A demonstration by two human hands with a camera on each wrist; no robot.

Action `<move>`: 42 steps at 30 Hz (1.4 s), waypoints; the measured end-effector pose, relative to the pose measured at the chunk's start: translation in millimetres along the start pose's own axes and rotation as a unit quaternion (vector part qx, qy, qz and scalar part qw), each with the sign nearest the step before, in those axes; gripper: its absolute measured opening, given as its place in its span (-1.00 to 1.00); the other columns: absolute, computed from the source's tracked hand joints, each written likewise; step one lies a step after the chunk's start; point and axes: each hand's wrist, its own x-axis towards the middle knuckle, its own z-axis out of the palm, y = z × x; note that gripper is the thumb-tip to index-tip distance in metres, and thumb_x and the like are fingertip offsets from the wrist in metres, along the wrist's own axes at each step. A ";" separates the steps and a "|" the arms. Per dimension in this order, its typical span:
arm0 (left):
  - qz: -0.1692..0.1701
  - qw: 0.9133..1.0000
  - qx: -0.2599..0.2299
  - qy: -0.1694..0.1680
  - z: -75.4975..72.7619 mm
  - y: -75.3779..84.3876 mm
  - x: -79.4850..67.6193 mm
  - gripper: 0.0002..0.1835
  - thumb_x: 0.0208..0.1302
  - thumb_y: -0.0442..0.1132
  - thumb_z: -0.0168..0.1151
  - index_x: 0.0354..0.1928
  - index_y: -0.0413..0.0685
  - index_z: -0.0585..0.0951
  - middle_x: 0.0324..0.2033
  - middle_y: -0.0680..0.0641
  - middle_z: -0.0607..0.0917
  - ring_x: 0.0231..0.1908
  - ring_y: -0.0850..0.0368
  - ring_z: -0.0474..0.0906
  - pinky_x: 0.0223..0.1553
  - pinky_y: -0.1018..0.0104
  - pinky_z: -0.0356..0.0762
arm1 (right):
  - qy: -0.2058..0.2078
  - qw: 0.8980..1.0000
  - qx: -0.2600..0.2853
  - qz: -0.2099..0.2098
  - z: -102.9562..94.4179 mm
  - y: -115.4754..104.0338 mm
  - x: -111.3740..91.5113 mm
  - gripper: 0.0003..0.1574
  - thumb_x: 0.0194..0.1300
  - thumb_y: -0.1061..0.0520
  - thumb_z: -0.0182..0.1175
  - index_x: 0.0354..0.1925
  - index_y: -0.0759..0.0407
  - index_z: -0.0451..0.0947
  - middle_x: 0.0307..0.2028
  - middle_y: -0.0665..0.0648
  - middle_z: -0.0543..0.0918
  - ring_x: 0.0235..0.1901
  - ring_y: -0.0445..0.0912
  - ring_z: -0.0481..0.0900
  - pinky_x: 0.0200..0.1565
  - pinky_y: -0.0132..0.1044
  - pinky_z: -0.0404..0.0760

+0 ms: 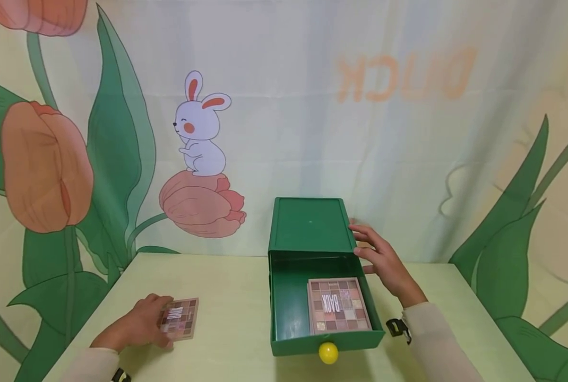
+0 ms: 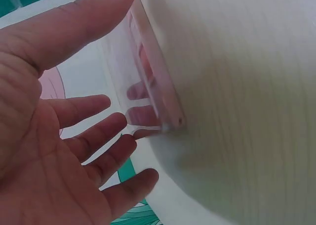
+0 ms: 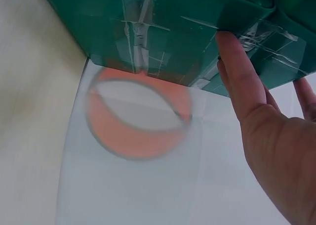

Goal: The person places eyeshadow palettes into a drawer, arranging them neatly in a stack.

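My left hand (image 1: 143,323) is at the left end of an eyeshadow palette (image 1: 181,319) on the table. In the left wrist view the thumb (image 2: 84,24) reaches the palette's edge, and the other fingers spread beside its glossy face without curling round it. My right hand (image 1: 384,262) rests its extended fingers against the right side of a green drawer box (image 1: 312,225). The right wrist view shows those fingertips against the green wall, with clear tape on it. The box's drawer (image 1: 289,302) is pulled out and holds another eyeshadow palette (image 1: 338,305) on its right side.
A yellow ball knob (image 1: 328,353) sticks out from the drawer front. Behind the pale table (image 1: 231,297) hangs a printed cloth (image 1: 284,132) with tulips and a rabbit. The box stands near the table's back edge.
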 end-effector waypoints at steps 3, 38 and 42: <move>0.012 1.000 0.007 0.006 -0.3 -1.9 3.8 0.18 -0.22 0.00 0.81 0.46 -0.28 0.39 0.27 -0.33 0.46 0.21 -0.28 0.39 0.26 -0.38 0.45 | 0.007 1.000 0.000 0.006 0.0 0.3 0.3 -0.32 0.62 -0.09 0.06 0.59 -0.16 0.25 0.52 0.27 0.36 0.36 0.43 0.47 0.05 0.32 0.71; 0.009 0.997 0.073 0.013 6.2 11.8 18.6 -0.06 -0.29 0.16 0.71 0.10 -0.23 0.53 -0.10 -0.09 0.50 -0.05 -0.04 0.37 0.05 -0.08 0.53 | 0.017 1.000 0.014 0.021 1.7 4.0 1.0 -0.33 0.62 -0.14 0.04 0.59 -0.24 0.24 0.51 0.29 0.35 0.39 0.45 0.43 0.08 0.35 0.69; 0.007 0.997 0.076 0.024 6.1 11.6 13.0 -0.04 -0.27 0.21 0.68 0.12 -0.26 0.53 -0.10 -0.10 0.51 -0.07 -0.03 0.38 -0.02 -0.03 0.55 | 0.012 1.000 0.015 0.020 2.0 6.9 0.8 -0.34 0.63 -0.12 0.03 0.59 -0.24 0.24 0.50 0.30 0.37 0.38 0.45 0.44 0.05 0.31 0.71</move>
